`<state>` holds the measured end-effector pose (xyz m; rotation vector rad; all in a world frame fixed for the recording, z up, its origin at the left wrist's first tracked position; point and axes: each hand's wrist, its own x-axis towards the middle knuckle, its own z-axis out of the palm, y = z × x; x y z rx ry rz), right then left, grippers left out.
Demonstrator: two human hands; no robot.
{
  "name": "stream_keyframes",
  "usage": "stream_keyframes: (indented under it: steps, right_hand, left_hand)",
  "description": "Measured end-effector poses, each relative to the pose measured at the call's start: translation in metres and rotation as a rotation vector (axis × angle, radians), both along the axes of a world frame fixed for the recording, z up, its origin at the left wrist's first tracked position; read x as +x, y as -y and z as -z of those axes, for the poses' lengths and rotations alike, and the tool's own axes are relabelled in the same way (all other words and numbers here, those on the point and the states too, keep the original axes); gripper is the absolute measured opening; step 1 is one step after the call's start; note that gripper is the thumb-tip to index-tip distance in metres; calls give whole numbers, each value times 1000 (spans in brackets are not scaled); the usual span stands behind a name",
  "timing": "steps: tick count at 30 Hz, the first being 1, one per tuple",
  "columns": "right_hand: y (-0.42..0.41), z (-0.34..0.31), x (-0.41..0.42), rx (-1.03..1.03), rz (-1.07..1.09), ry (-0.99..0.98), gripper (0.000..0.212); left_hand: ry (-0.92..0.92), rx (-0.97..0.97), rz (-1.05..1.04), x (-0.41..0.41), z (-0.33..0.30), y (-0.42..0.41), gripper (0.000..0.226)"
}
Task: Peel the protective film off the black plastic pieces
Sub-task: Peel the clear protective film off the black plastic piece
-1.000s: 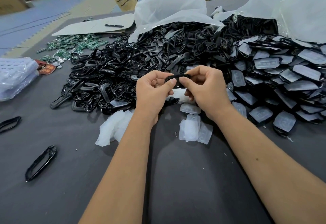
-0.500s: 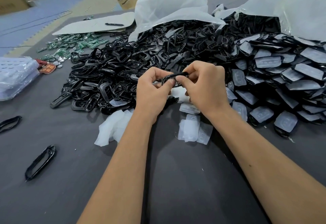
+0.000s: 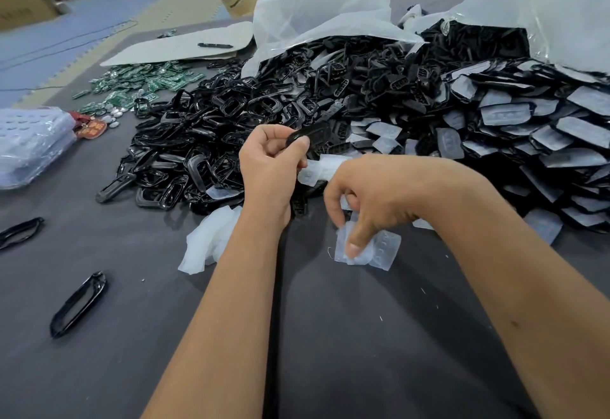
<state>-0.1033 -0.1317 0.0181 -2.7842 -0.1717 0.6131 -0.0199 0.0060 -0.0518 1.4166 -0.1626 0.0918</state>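
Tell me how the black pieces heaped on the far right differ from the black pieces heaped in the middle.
The right heap is made of solid, flat pieces, each with a cloudy grey-white film on its face. The middle heap is made of open, ring-like frames with bare, glossy black surfaces. The right pieces lie overlapped like shingles, while the middle frames are tangled at all angles. Both heaps are black plastic and lie on the same grey table.

Your arms are bare all the way up, no sleeves in view anywhere. No gloves on your left hand (image 3: 269, 171) or right hand (image 3: 373, 197), no rings, no watch or band at the wrists. Nails look short. There's one small dark mark on your right forearm (image 3: 515, 323).
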Motion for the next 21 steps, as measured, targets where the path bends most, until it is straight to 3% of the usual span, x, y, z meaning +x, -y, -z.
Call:
stream_keyframes:
  steps: [5, 10, 13, 17, 21]
  right_hand:
    - [6, 2, 4, 196, -28, 87, 20]
    - [17, 23, 15, 766, 189, 360, 19]
    - [15, 46, 17, 1001, 332, 460, 12]
    - [8, 62, 17, 1182, 407, 576, 11]
    - [10, 65, 18, 1215, 410, 607, 2]
  left_hand:
    - [-39, -38, -11, 0, -3, 0, 21]
    - [-58, -68, -32, 0, -5, 0, 20]
    - [-67, -46, -50, 0, -4, 1, 20]
    - [-44, -15, -63, -1, -4, 3, 18]
    - [-47, -38, -73, -2, -4, 4, 19]
